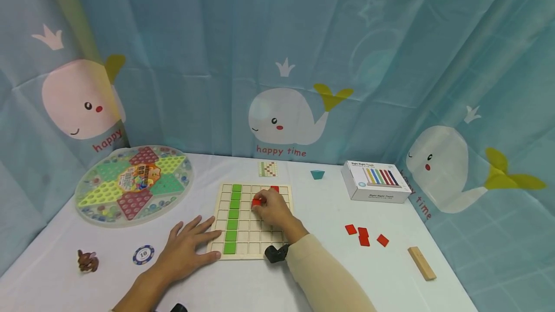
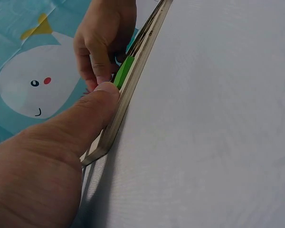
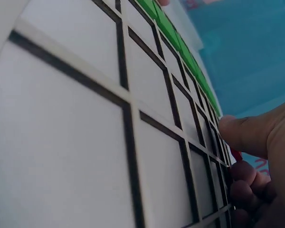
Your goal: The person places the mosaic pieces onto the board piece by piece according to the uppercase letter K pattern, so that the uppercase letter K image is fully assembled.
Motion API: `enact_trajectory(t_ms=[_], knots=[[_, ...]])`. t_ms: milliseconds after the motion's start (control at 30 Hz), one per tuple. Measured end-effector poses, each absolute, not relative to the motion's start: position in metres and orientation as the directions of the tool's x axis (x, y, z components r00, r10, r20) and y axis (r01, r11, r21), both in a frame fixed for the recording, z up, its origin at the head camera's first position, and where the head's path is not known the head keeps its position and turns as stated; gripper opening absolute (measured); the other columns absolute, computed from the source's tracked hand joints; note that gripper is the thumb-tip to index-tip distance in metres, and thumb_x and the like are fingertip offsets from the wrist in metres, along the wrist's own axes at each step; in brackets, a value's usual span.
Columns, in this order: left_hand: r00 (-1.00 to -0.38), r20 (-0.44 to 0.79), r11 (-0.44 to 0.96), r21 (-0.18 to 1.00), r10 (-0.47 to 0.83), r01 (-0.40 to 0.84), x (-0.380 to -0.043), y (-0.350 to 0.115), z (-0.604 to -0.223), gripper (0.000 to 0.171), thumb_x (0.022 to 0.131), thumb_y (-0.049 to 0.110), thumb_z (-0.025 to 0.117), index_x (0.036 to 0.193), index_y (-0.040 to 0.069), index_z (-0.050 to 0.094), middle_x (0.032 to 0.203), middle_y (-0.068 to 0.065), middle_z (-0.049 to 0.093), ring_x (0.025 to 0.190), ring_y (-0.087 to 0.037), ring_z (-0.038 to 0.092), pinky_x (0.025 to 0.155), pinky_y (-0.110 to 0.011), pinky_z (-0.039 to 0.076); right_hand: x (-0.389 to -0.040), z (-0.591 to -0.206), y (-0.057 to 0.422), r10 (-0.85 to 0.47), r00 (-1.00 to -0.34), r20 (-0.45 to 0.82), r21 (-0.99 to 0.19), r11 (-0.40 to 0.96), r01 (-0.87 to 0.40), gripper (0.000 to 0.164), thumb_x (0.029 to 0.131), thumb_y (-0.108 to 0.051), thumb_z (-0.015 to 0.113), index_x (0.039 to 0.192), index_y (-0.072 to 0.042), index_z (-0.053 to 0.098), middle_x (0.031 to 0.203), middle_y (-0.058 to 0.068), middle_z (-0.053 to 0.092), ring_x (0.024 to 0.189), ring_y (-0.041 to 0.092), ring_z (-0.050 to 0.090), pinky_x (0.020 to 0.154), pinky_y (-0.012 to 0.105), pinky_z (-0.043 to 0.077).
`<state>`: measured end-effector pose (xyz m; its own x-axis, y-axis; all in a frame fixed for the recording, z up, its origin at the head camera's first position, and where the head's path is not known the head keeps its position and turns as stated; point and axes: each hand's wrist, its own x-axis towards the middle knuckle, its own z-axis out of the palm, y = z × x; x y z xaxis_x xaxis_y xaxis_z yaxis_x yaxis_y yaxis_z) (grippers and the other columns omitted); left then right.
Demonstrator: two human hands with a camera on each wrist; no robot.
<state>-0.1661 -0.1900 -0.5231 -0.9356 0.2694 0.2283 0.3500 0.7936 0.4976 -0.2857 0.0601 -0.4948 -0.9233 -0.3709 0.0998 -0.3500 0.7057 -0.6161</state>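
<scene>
Behind the worktop's (image 1: 325,211) far edge, the blue curtain (image 1: 208,100) reads "happy time" in red under its middle whale (image 1: 295,114). The white box (image 1: 354,186) at the far right corner seemingly says "Right Right Touch"; the round chip (image 1: 143,254) toward the left edge shows "10".

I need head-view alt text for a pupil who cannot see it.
A right hand pinches a red tile over a wooden grid, where green tiles line one column; the left hand touches the grid's edge. Loose red tiles lie to the right, a round board to the left.
</scene>
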Motion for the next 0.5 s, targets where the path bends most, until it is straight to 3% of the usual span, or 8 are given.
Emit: enact_trajectory(t_ms=[300, 500], knots=[[-0.934, 0.229, 0.788, 0.504, 0.273, 0.354, -0.1654, -0.1902, -0.5219, 0.060, 0.078, 0.063, 0.068, 0.121, 0.021, 0.070, 0.144, -0.004, 0.048, 0.136, -0.040, 0.031, 0.106, -0.064, 0.009, -0.2841, -0.4945, 0.0575, -0.381, -0.920, 0.092, -0.546, 0.753, -0.366, 0.022, 0.086, -0.019, 0.073, 0.107, -0.013, 0.069, 0.086, -0.003, 0.047, 0.074, 0.012, 0.047, 0.065, 0.025, 0.043], [-0.935, 0.228, 0.789, 0.504, 0.272, 0.352, -0.1651, -0.1898, -0.5212, 0.060, 0.078, 0.063, 0.068, 0.120, 0.021, 0.070, 0.143, -0.004, 0.048, 0.136, -0.039, 0.030, 0.106, -0.064, 0.009, -0.2838, -0.4963, 0.0574, -0.384, -0.918, 0.104, -0.532, 0.758, -0.377, 0.029, 0.086, -0.020, 0.072, 0.114, -0.012, 0.067, 0.090, -0.004, 0.050, 0.079, 0.011, 0.049, 0.071, 0.026, 0.045]])
